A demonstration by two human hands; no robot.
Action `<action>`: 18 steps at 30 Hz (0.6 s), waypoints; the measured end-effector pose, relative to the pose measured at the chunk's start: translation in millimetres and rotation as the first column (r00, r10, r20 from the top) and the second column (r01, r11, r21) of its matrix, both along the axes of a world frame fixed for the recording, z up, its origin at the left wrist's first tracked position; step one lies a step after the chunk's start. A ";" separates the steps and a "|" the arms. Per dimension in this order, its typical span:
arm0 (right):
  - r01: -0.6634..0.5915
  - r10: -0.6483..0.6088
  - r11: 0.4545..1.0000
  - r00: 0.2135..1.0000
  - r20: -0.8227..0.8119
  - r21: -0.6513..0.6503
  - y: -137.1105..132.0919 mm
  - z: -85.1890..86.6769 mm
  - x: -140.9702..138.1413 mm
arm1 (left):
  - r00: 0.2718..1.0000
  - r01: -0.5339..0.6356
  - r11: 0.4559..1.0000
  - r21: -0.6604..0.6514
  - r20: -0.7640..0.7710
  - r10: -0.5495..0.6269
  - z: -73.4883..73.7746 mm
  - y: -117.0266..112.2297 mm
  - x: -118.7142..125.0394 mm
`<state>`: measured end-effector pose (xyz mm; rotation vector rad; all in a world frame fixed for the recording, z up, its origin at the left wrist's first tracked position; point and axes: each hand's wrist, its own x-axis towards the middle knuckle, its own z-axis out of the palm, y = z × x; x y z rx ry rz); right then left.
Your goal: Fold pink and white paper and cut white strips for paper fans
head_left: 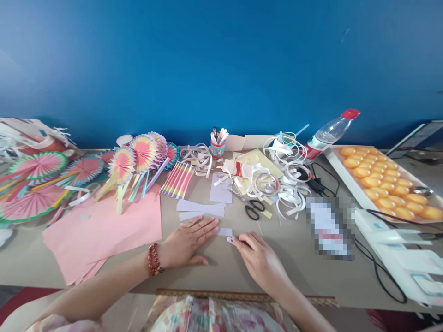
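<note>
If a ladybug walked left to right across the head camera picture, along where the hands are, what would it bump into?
Pink paper sheets → left hand → the bare end of a pale purple paper strip → right hand → a blurred-out thing → a white plastic thing.

There are 2 hands (188, 243), 1 bottle (327, 135), 1 pair of scissors (248, 203) and 1 pen cup (218, 150).

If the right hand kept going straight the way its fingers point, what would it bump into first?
The right hand would probably meet the lilac paper strip sticking out from under the left hand, though the gap to it is unclear.
</note>
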<state>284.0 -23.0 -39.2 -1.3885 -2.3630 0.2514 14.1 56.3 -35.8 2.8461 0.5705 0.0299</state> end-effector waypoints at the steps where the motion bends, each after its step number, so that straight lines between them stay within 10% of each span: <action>1: 0.004 -0.004 1.000 1.000 -0.002 0.000 0.1 -0.3 -1.8 | 1.000 0.001 1.000 -0.002 0.007 -0.001 0.2 0.2 -0.1; 18: 0.013 -0.013 1.000 1.000 -0.013 0.014 3.6 -4.9 -30.9 | 1.000 0.004 0.999 -0.036 0.002 -0.003 9.9 8.9 -8.1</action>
